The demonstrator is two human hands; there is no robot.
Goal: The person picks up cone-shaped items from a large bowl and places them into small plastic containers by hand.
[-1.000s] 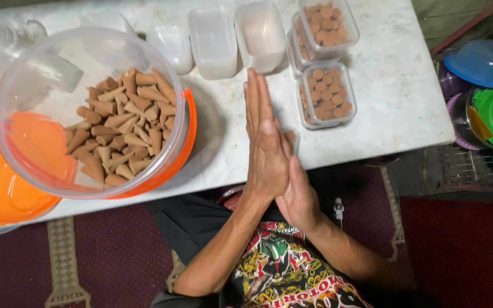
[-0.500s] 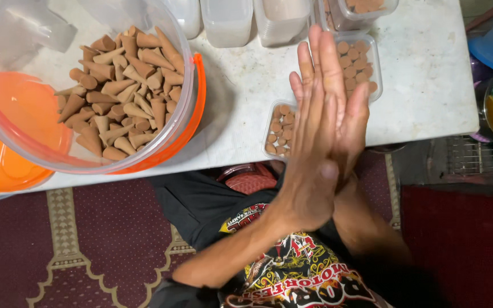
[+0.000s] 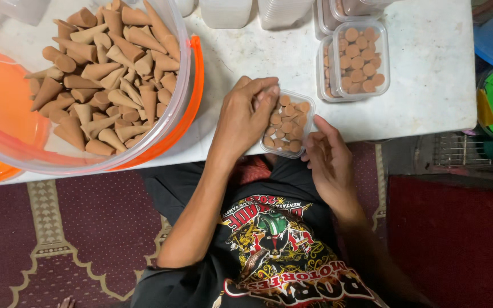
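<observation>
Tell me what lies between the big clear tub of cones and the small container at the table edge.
In the head view, the left hand lies between the tub and the small container, over bare white tabletop.

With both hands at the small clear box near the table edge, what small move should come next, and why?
Probably the left hand should set the cone at its fingertips upright into the small clear box, while the right hand steadies the box's side. The box sits at the table edge and looks only partly filled, while the box of cones behind it looks packed tight.
</observation>
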